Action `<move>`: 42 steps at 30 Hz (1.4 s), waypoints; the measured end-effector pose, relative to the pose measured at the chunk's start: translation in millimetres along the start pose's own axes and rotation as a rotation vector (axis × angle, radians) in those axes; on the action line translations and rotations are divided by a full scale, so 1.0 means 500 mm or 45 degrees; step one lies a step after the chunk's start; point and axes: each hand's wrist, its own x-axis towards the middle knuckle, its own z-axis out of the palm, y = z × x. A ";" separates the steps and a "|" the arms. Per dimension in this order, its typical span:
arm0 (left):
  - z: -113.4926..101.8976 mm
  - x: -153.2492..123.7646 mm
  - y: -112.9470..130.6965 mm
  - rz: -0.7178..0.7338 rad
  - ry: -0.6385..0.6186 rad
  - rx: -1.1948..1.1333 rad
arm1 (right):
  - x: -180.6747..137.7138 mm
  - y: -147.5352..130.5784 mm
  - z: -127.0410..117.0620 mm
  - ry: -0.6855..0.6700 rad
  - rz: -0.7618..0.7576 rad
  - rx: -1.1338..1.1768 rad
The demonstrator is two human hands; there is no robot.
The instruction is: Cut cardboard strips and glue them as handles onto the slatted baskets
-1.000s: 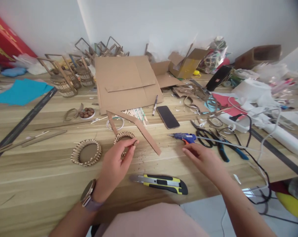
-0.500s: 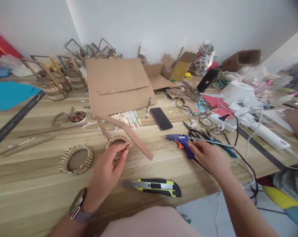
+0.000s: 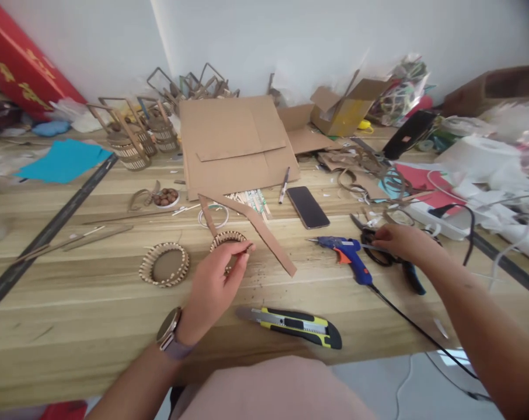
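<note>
My left hand [image 3: 214, 283] is closed in a pinch, with a small dark brown piece [image 3: 249, 248] between thumb and index finger; its kind is unclear. Partly hidden behind these fingers is a small round ring of light sticks [image 3: 223, 238]. A similar, wider round tray [image 3: 170, 268] with a stick-lined wall sits to its left. My right hand [image 3: 398, 242] has its fingers closed around the pale glue stick [image 3: 372, 247] that protrudes from the back of the blue glue gun [image 3: 350, 254]. The gun lies on its side, its nozzle pointing left.
A utility knife [image 3: 293, 328] with its blade out lies near the front edge. Beyond are a bent cardboard strip [image 3: 268, 242], a phone [image 3: 308, 207], a pen [image 3: 284, 185], a bowl of brown balls [image 3: 166, 198] and cardboard sheets [image 3: 238, 140]. Pliers [image 3: 413, 277] lie under my right hand.
My right hand has moved from the glue gun's handle to the glue stick behind it. The left hand keeps its pinch. The whole view has swung left.
</note>
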 end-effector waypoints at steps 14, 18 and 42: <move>0.000 -0.004 -0.002 0.011 -0.011 0.024 | -0.081 -0.086 -0.013 0.095 -0.063 -0.013; 0.001 -0.005 -0.001 0.025 -0.015 0.035 | -0.123 -0.186 0.014 0.246 -0.525 -0.004; 0.007 -0.005 0.001 -0.098 -0.033 -0.034 | -0.158 -0.112 0.074 0.105 0.096 0.112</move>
